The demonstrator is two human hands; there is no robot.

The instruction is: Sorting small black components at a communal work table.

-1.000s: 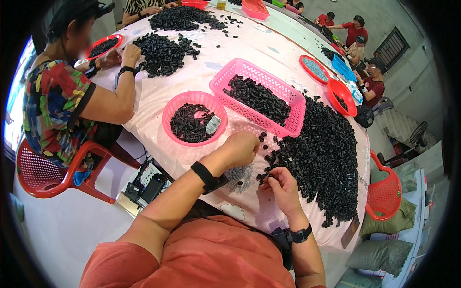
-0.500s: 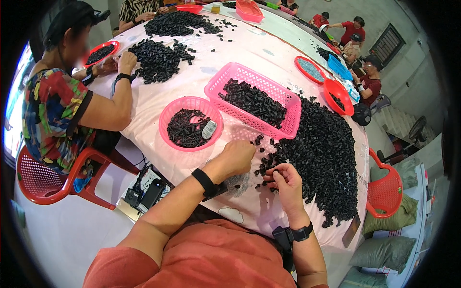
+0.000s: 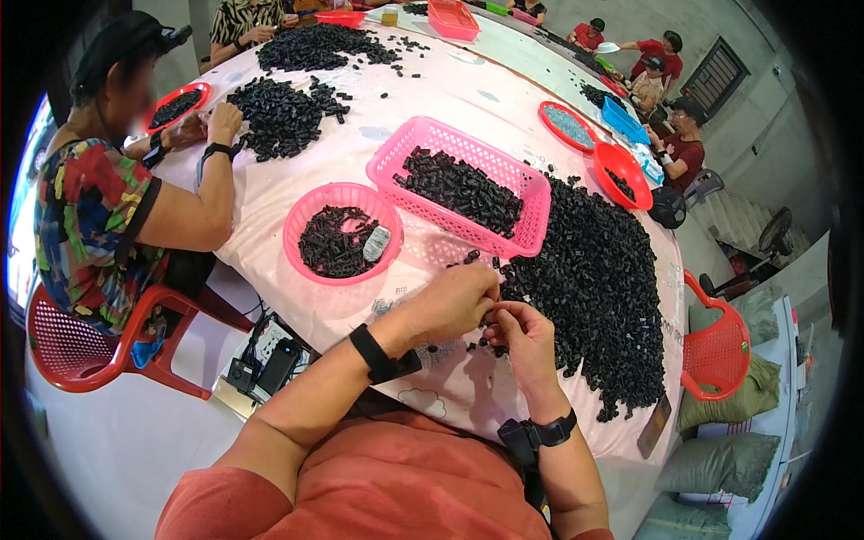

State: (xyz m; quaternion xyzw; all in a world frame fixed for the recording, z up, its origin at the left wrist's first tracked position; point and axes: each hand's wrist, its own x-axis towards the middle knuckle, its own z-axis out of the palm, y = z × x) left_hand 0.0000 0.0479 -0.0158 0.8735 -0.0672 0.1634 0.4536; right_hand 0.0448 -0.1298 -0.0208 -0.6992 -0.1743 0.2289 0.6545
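Observation:
My left hand [image 3: 457, 304] and my right hand [image 3: 526, 337] meet at the fingertips over the near table edge. Both are closed in a pinch. A small black plastic piece [image 3: 490, 319] shows in part at my right fingertips. Whatever the left fingers grip is hidden behind the knuckles. Just right of the hands spreads a large heap of small black plastic pieces [image 3: 594, 279], with a few loose ones beneath the fingers. Beyond my left hand stands a round pink basket [image 3: 292, 243] holding thin black parts and a grey block [image 3: 376, 244].
A rectangular pink basket [image 3: 387, 162] of black pieces stands past my hands. Red trays [image 3: 641, 171] and a blue tray [image 3: 627, 121] lie farther right. At left a co-worker [image 3: 99, 198] handles pieces beside another black pile [image 3: 283, 117]. A phone-like slab [image 3: 654, 427] lies at the right table edge.
My hands, apart before, have come together; the left moved right and slightly toward me, the right moved slightly left. The whole view has shifted a little.

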